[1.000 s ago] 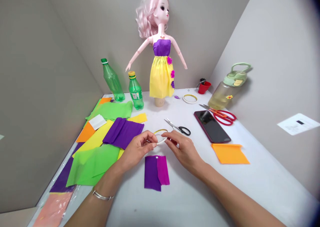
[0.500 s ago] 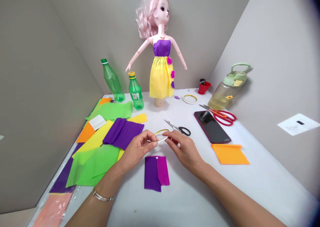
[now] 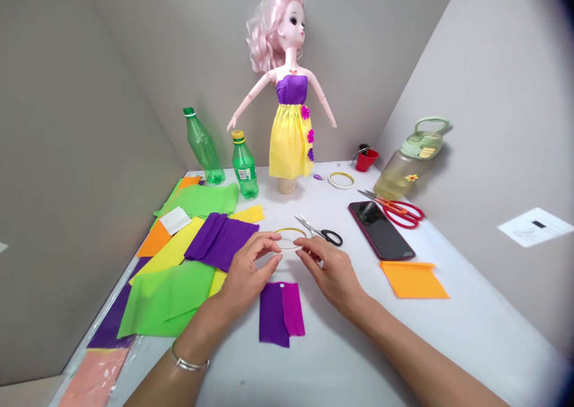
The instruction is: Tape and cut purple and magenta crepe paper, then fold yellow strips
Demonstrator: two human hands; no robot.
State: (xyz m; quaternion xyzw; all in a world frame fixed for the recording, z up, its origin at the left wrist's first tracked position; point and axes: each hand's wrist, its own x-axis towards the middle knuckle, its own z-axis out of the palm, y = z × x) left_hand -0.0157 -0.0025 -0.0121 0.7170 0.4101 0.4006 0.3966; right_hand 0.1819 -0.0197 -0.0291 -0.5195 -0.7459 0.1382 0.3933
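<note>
The right hand (image 3: 332, 271) pinches the thin tape ring (image 3: 292, 229), and the left hand (image 3: 247, 271) is open right by it.

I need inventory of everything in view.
doll: 1, multicoloured, back
bottles: 2, green, back left
water bottle: 1, greenish, right
bucket: 1, red, back
trinket: 1, purple, back
held ring: 1, yellowish, centre
other ring: 1, yellowish, back
scissors: 2, black-handled centre, red-handled right
phone: 1, dark, right
sheets: several, mixed colours, left
folded sheet: 1, orange, right
scraps: 2, purple, magenta, front
walls: 3, grey, around
notice: 1, white, right wall
table: 1, white, below
bracelet: 1, silver, lower left
left hand: 1, bare, centre
right hand: 1, bare, at held ring
</note>
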